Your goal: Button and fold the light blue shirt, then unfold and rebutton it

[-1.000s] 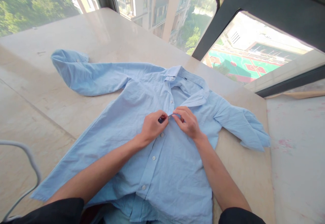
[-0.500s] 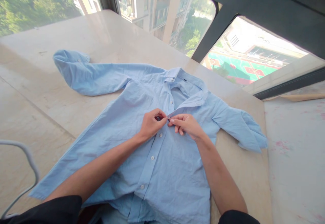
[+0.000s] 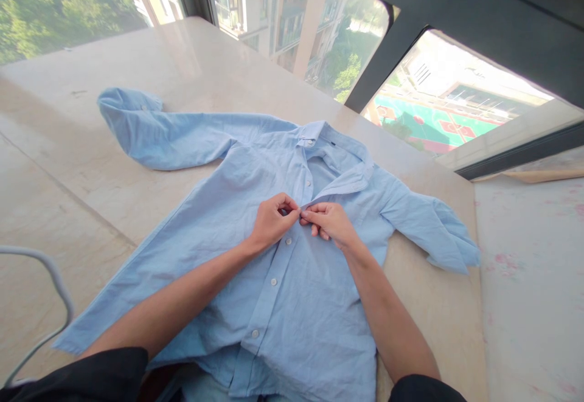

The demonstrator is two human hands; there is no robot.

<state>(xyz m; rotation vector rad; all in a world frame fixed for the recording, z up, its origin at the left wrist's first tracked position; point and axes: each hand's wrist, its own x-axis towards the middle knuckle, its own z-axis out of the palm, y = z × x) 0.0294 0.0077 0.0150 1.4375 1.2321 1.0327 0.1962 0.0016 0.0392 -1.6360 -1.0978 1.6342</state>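
Note:
A light blue button-up shirt (image 3: 328, 304) lies spread out, front side up, its collar toward the window. My left hand (image 3: 274, 222) pinches the front edge at mid-chest between thumb and fingers. Meeting it fingertip to fingertip, my right hand (image 3: 331, 222) is closed on the same spot of the placket (image 3: 272, 295). Whatever button sits between the fingertips is hidden. Below the hands, several white buttons show along the placket, fastened. Above them the front gapes open, with a bare button (image 3: 309, 183) on the left-hand edge and another at the collar (image 3: 309, 143).
The shirt rests on a beige stone-like sill (image 3: 177, 67) with a seam at left. A grey-white cable or tube (image 3: 57, 280) curves in at the lower left. Dark window frames (image 3: 381, 49) border the far side. A pale floral wall or cloth (image 3: 529, 268) stands at right.
My right hand has shifted slightly left, bringing its fingertips closer against those of my left hand. The left hand and shirt look nearly the same.

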